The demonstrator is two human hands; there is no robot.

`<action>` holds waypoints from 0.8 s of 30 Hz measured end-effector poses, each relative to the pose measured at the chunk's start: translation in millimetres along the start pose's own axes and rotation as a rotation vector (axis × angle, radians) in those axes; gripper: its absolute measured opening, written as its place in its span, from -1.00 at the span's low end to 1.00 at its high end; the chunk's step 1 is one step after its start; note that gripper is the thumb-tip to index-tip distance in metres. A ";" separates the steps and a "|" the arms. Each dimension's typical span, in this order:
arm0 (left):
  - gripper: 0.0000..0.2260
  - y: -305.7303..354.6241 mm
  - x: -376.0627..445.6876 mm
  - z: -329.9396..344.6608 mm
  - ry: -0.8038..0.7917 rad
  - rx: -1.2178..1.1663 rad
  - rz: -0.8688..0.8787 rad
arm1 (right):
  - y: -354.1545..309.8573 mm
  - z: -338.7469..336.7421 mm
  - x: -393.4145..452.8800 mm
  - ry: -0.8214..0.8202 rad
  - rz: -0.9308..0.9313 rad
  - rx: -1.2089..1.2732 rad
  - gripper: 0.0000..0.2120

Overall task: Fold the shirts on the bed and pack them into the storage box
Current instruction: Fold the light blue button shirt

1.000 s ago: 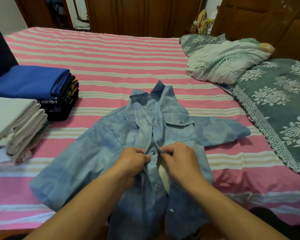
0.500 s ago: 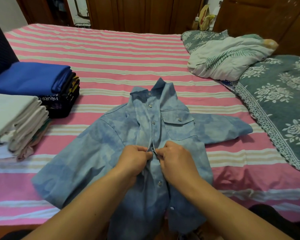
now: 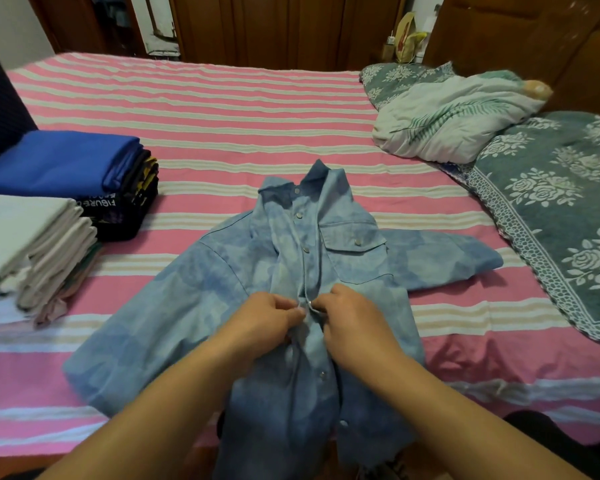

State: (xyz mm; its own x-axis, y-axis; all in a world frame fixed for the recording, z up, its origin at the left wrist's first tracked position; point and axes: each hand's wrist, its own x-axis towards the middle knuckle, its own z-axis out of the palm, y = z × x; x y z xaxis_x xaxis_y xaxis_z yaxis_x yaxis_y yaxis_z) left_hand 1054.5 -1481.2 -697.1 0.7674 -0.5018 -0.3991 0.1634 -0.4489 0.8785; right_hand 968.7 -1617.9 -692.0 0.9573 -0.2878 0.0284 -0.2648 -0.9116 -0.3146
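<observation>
Since the earlier frame, both of my hands have closed in on the shirt's front opening, and the gap that showed pale lining between the two edges is now drawn shut. At the centre of the frame lies the blue denim shirt (image 3: 187, 306), spread face up on the pink striped bed (image 3: 222, 109), collar pointing to the top of the frame, hem hanging off the near edge at the bottom. My left hand (image 3: 264, 320) pinches the left edge of the placket with curled fingers; my right hand (image 3: 354, 317) pinches the right edge the same way, and the two nearly touch around a metal snap (image 3: 310, 303) at mid-chest. One sleeve reaches toward the right of the frame. At the left edge sit two stacks of folded clothes: a white stack (image 3: 25, 244) nearer the bottom, and just above it a dark stack topped with blue fabric (image 3: 66, 161). In the upper right lies a crumpled pale quilt (image 3: 458, 123) beside a green floral blanket (image 3: 551, 202).
</observation>
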 end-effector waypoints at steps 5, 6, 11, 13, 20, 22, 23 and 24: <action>-0.54 -13.3 -27.1 -68.2 0.468 1.009 0.059 | 36.8 -24.6 -25.0 -0.199 0.240 0.123 -0.78; -0.45 -21.5 -30.3 -80.6 0.537 1.074 0.020 | 45.9 -30.2 -27.9 -0.214 0.271 0.228 -0.78; -0.20 -52.0 -15.0 -107.8 0.572 1.013 -0.146 | 112.3 -45.5 29.4 0.255 0.387 0.200 -0.73; -0.28 -50.9 -7.3 -105.8 0.582 1.063 -0.070 | 141.0 -46.1 62.9 0.141 0.467 0.032 -0.51; -0.43 -20.8 14.4 -113.2 0.405 1.236 0.295 | 166.1 -34.0 118.0 -0.099 0.339 -0.191 -0.32; -0.39 9.0 19.9 -132.1 0.530 1.484 0.499 | 164.3 -50.7 128.0 -0.096 0.200 -0.279 -0.64; -0.43 29.0 23.1 -144.5 0.603 1.625 0.499 | 166.5 -66.2 134.5 -0.033 0.167 -0.336 -0.74; -0.47 49.2 31.3 -163.0 0.645 1.731 0.478 | 169.9 -88.7 143.2 0.070 0.182 -0.383 -0.78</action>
State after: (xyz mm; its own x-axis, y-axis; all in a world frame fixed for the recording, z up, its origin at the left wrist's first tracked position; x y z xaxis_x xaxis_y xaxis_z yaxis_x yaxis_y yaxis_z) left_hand 1187.6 -1398.4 -623.6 0.7020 -0.6607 0.2658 -0.4979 -0.7221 -0.4803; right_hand 1050.4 -1840.1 -657.2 0.8843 -0.4612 0.0731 -0.4653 -0.8835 0.0547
